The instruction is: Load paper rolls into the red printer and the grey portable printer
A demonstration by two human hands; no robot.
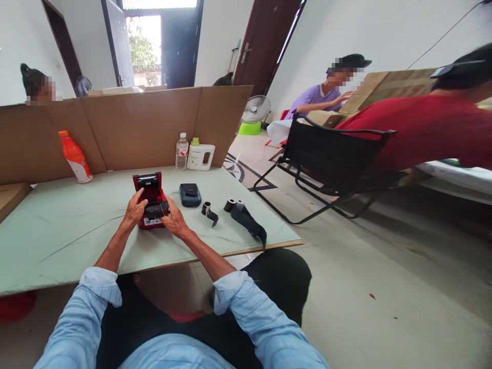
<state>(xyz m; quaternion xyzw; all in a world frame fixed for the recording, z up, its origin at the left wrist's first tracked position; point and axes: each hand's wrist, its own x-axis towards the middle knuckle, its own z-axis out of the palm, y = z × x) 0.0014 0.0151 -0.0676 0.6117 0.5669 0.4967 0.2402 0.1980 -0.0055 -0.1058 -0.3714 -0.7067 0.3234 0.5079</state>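
A small red label printer (151, 221) stands on the table with its lid raised toward the back. A dark roll (156, 209) sits in its open bay. My left hand (135, 207) grips the printer's left side, thumb and forefinger reaching over the bay's edge. Around the right side curls my right hand (175, 218), its fingertips partly hidden behind the casing. To the right lie a dark blue case-like device (190, 195), a short black strip coiled on a core (207, 207), and a black ribbon roll (248, 223) whose tail hangs over the front edge.
A cardboard screen (142, 128) closes off the table's (77, 241) far side. Before it stand an orange bottle (76, 156), a clear water bottle (182, 152) and a white jug (200, 156). Right of the table is a black folding chair (334, 159) with a person in red.
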